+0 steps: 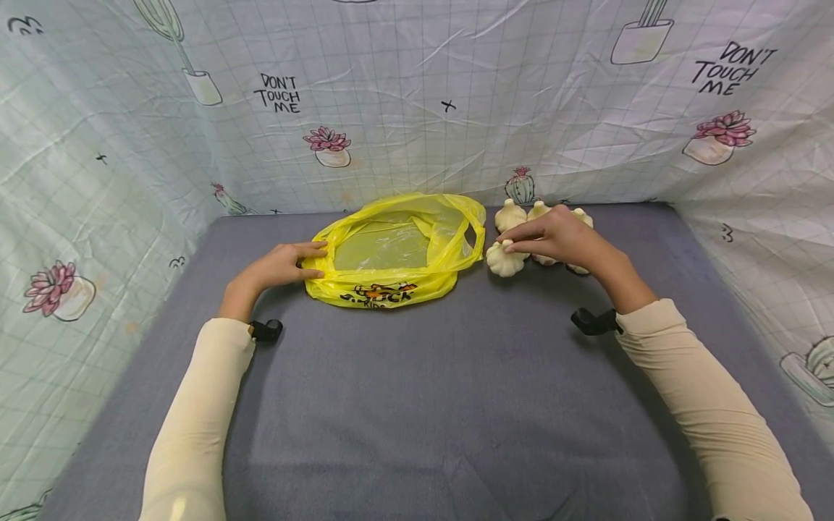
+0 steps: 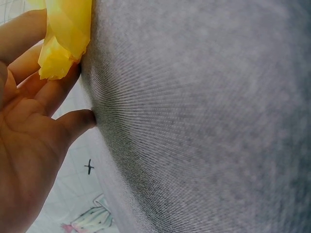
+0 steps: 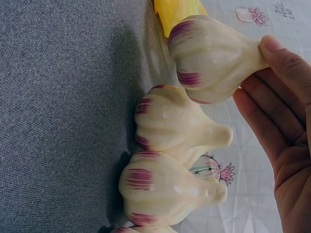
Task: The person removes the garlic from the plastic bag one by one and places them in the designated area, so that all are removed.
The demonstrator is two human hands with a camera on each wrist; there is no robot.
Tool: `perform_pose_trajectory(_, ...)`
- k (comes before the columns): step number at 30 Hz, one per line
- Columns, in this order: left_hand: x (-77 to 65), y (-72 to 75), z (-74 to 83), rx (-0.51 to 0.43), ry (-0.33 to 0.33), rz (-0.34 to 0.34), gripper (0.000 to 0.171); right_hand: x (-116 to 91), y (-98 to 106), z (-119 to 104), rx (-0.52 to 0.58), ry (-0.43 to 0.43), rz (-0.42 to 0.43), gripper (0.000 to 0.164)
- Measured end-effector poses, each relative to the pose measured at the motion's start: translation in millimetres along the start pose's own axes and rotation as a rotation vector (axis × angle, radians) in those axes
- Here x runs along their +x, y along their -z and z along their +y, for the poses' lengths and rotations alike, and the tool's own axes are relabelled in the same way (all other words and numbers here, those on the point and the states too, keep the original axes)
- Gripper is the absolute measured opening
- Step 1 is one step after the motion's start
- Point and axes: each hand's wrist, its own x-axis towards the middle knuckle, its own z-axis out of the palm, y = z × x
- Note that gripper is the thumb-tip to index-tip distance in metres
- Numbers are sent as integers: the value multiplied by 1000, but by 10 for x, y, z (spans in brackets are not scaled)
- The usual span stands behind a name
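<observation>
A yellow plastic bag (image 1: 381, 288) lies with its mouth spread wide on the grey table. My left hand (image 1: 276, 266) touches the bag's left edge, fingers extended; in the left wrist view the thumb stands apart from the yellow plastic (image 2: 68, 34). Right of the bag, my right hand (image 1: 554, 235) pinches a garlic bulb (image 1: 504, 259) by its neck. That bulb (image 3: 214, 60), cream with purple streaks, is clear of the table in the right wrist view. Behind and under the hand stand several more garlic bulbs (image 1: 510, 215), partly hidden by it.
A grey cloth (image 1: 417, 391) covers the table. Patterned curtain (image 1: 404, 94) with cactus drawings and lettering hangs along the back and both sides. Black wrist mounts (image 1: 594, 321) stick out from both wrists. One bag handle loop (image 1: 478, 242) leans toward the bulbs.
</observation>
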Motion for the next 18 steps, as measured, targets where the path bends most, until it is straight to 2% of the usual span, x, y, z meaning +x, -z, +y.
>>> perform_pose_trajectory(18,-6,-4,12,5,4,-7,61,-104,34,2,11,-37,19,24)
